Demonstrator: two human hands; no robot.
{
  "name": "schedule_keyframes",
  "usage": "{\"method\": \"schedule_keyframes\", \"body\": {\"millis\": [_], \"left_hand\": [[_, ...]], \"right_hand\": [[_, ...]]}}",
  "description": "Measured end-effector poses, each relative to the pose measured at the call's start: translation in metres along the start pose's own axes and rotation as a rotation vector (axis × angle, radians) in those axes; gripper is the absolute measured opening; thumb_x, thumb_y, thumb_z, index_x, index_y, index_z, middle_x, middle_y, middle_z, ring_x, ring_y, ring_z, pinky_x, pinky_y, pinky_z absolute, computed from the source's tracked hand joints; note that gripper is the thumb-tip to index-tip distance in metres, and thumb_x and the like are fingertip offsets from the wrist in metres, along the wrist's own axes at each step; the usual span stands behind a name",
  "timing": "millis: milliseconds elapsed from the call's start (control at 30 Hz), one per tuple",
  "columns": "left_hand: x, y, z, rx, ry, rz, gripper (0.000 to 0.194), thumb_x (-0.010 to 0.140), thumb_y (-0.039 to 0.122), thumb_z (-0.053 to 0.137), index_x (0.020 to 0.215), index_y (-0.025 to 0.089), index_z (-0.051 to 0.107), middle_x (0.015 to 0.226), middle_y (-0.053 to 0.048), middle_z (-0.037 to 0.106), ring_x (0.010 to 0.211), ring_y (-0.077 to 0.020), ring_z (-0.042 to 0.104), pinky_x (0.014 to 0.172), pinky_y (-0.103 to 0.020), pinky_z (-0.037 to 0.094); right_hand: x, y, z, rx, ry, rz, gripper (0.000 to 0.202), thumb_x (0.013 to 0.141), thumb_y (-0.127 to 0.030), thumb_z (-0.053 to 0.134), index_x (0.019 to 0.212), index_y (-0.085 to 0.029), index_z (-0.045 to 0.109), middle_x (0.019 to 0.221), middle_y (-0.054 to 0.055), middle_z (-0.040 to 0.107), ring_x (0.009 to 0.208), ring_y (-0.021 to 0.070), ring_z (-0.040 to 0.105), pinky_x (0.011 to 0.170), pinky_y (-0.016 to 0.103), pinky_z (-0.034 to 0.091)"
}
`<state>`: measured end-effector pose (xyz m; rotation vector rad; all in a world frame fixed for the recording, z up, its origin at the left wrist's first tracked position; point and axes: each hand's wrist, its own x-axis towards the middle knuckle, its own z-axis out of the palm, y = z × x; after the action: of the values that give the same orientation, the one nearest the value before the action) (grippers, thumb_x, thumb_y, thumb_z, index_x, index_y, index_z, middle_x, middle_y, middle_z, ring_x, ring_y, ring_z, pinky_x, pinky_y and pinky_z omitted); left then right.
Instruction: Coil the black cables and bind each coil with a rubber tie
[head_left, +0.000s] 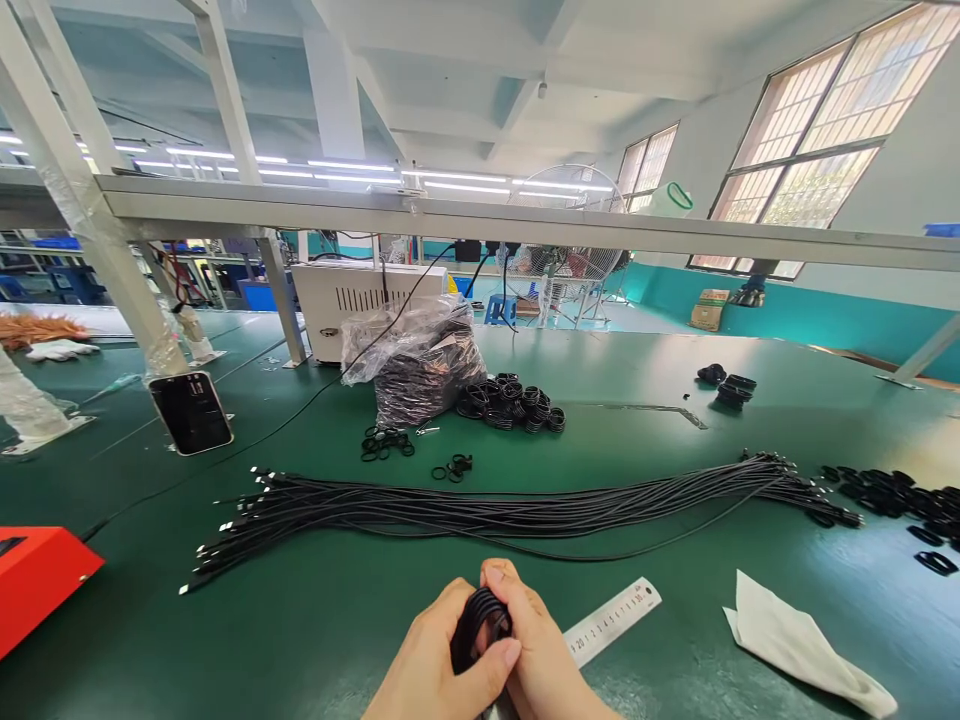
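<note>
Close in front of me, both hands are wrapped round one small coiled black cable (480, 622). My left hand (439, 650) grips the coil from the left, thumb across its front. My right hand (536, 640) closes on it from the right, its fingers over the top. The lower part of the coil is hidden by the hands. Just right of my right hand, a steel ruler (616, 618) lies slanted on the green table (300, 640). Beyond the hands stretches a long bundle of straight black cables (480, 515) with metal-tipped connectors.
Behind the bundle sit a plastic bag of black pieces (424, 375), a pile of coiled cables (517, 403) and small black rings (386, 443). More coils (900, 500) lie right, near a white cloth (810, 640). A phone (192, 413) leans left, above a red box (41, 585).
</note>
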<state>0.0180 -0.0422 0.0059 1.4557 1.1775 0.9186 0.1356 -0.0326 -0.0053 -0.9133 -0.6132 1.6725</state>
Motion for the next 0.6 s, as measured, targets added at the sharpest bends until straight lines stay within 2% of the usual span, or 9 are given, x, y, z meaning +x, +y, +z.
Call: {"method": "schedule_keyframes", "body": {"millis": [100, 233, 333, 467, 600], "left_hand": [[-0.002, 0.002, 0.0, 0.133, 0.0, 0.018, 0.016, 0.074, 0.028, 0.069, 0.08, 0.021, 0.056, 0.079, 0.002, 0.052, 0.072, -0.0169, 0.049, 0.066, -0.026, 0.039], [-0.005, -0.002, 0.005, 0.025, 0.037, 0.012, 0.029, 0.074, 0.025, 0.066, 0.097, 0.023, 0.048, 0.094, -0.001, 0.055, 0.083, -0.02, 0.055, 0.078, -0.03, 0.043], [-0.007, -0.008, 0.009, -0.094, 0.047, 0.033, 0.044, 0.077, 0.025, 0.064, 0.115, 0.022, 0.044, 0.114, -0.009, 0.057, 0.1, -0.0243, 0.058, 0.091, -0.036, 0.042], [-0.01, -0.015, 0.014, -0.136, 0.063, 0.065, 0.056, 0.078, 0.029, 0.065, 0.13, 0.021, 0.043, 0.132, -0.014, 0.049, 0.119, -0.0293, 0.051, 0.102, -0.038, 0.037], [-0.014, -0.018, 0.014, -0.142, -0.001, 0.012, 0.073, 0.081, 0.034, 0.064, 0.144, 0.023, 0.029, 0.144, -0.015, 0.041, 0.125, -0.0318, 0.048, 0.096, -0.039, 0.046]], "right_hand": [[0.001, -0.001, -0.002, 0.03, 0.015, 0.069, 0.038, 0.066, -0.047, 0.074, 0.07, -0.023, 0.046, 0.061, -0.005, 0.04, 0.058, 0.0131, 0.042, 0.057, 0.024, 0.038], [0.002, 0.005, -0.004, 0.057, 0.022, 0.113, 0.038, 0.064, -0.052, 0.073, 0.075, -0.022, 0.053, 0.07, -0.001, 0.051, 0.067, 0.0173, 0.051, 0.064, 0.027, 0.043], [0.002, 0.009, -0.005, 0.024, -0.007, 0.084, 0.037, 0.068, -0.056, 0.068, 0.078, -0.022, 0.056, 0.073, 0.0, 0.054, 0.072, 0.0189, 0.053, 0.067, 0.029, 0.044], [0.002, 0.011, -0.007, -0.069, -0.014, -0.003, 0.038, 0.072, -0.058, 0.064, 0.08, -0.022, 0.056, 0.073, -0.001, 0.051, 0.071, 0.0176, 0.049, 0.066, 0.028, 0.042], [0.004, 0.013, -0.011, -0.192, -0.017, -0.065, 0.041, 0.075, -0.062, 0.062, 0.079, -0.022, 0.055, 0.072, -0.001, 0.046, 0.065, 0.0153, 0.045, 0.061, 0.028, 0.041]]}}
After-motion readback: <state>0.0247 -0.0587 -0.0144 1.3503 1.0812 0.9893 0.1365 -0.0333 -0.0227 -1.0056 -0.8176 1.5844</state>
